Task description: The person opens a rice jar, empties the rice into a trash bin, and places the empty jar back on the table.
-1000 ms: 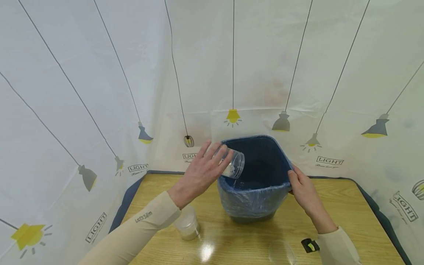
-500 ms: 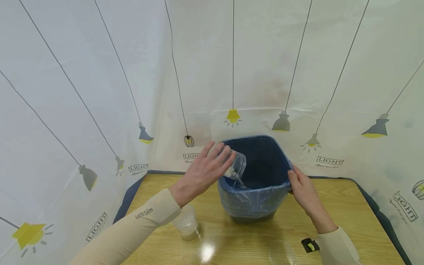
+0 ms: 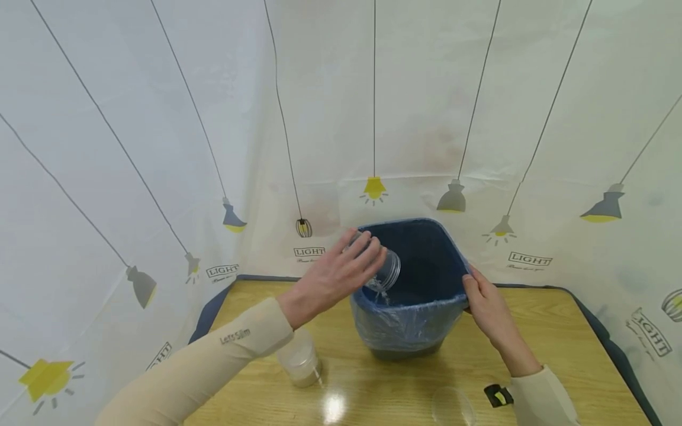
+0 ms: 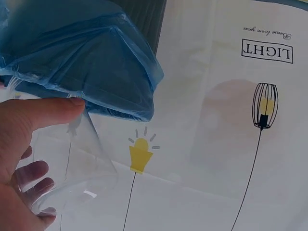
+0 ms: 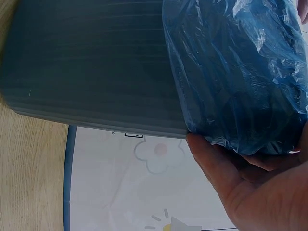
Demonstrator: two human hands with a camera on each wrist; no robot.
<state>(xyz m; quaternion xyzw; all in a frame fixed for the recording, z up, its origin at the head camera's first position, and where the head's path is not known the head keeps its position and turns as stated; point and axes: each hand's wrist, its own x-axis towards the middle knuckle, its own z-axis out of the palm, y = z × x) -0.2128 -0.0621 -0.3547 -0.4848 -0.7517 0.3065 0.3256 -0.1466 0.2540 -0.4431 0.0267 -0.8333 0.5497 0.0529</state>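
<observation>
My left hand [image 3: 338, 273] grips a clear plastic jar [image 3: 392, 269], tipped with its mouth over the left side of a dark bin [image 3: 405, 354]. Whitish bits show at the jar's lower lip, over the bin's inside. A thin blue bag [image 3: 410, 324] lines the bin and folds down over its rim. In the left wrist view the thumb and fingers [image 4: 36, 175] curl round the see-through jar [image 4: 91, 159]. On the bin's right, my right hand [image 3: 491, 313] holds the bagged rim, thumb on top; its fingers are partly hidden under the bag in the right wrist view.
A second clear container [image 3: 301, 362] with pale contents stands on the wooden table [image 3: 373, 390], beside the left forearm. Near the front lie a clear round lid [image 3: 453, 407] and a small black-and-yellow item [image 3: 498, 395]. A lamp-printed sheet [image 3: 415, 106] surrounds the table.
My left hand has moved slightly right and tipped the jar further over the bin. White contents have slid out, leaving less visible in the jar. The right hand stays at the rim.
</observation>
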